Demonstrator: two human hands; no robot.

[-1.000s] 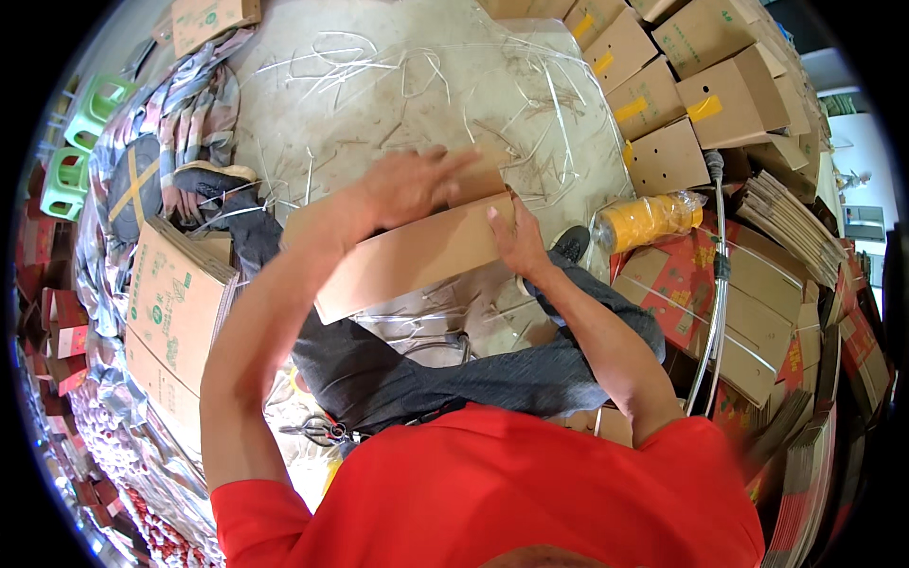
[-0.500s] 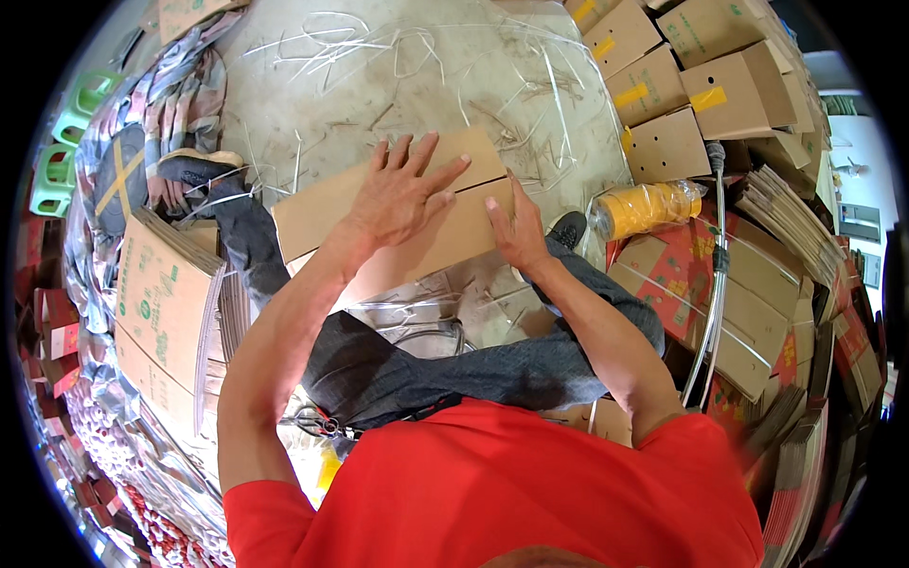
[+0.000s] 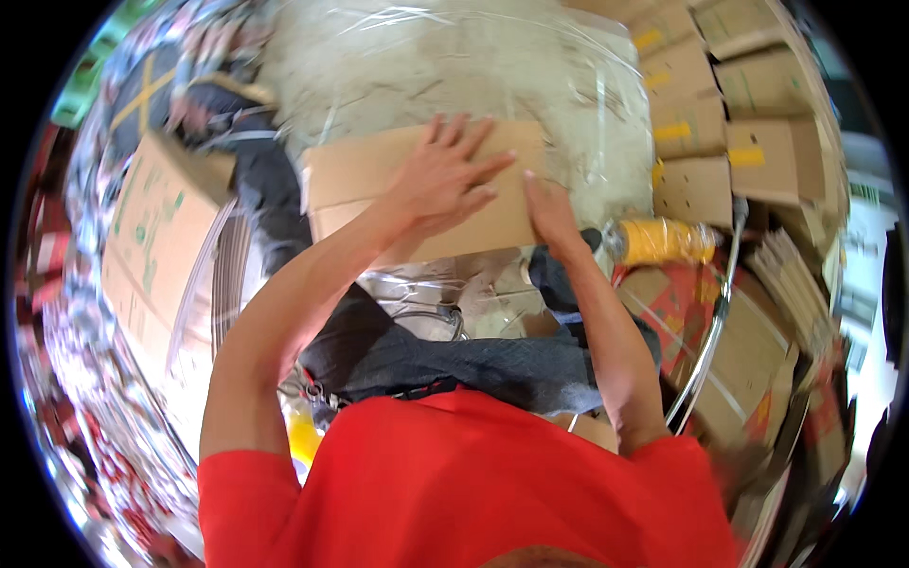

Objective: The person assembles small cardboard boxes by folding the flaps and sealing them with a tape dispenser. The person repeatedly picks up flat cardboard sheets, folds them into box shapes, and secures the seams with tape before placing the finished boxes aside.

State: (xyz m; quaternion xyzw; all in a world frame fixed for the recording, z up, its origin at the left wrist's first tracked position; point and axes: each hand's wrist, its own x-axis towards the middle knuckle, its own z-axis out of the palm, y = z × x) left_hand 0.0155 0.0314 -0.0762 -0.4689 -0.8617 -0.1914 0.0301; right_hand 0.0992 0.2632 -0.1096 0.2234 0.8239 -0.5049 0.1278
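Observation:
A plain brown cardboard box [image 3: 360, 170] lies in front of me, top flaps folded down, above the floor between my legs. My left hand [image 3: 450, 185] rests flat on its top, fingers spread and pointing away from me. Around the box's right end is my right hand [image 3: 551, 213], with a digit showing at the edge and the other fingers mostly hidden. The picture is slightly blurred by motion.
Folded cartons [image 3: 151, 237] stand at my left. To the right are a wrapped bundle of yellow tape rolls [image 3: 663, 242], a metal pole [image 3: 715, 322] and stacked boxes [image 3: 691, 194]. White strapping scraps [image 3: 398, 16] litter the floor.
The view has shifted, and box and hands appear farther right. The box looks less tilted. The dark gap between its flaps near the right end no longer shows. My left hand stays spread on top.

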